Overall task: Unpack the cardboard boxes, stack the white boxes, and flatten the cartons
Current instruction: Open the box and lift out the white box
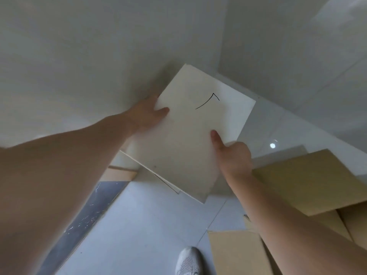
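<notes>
a white box [186, 135], marked on its top face with a thin curved black line [207, 101], is held out in front of a person close to a pale wall [79, 56], above the floor. the left hand [148, 114] grasps its left edge, thumb lying on the top face and fingers out of sight beneath. the right hand [233, 155] grasps the near right edge the same way, thumb pressed on top. under the box, the edges of more white boxes [156, 175] show, slightly offset. to the right, an open cardboard carton [309, 181] stands on the pale tiled floor [139, 225], its flaps spread. a light mesh shoe [188, 262] appears at the bottom edge, beside the carton's near flap.
</notes>
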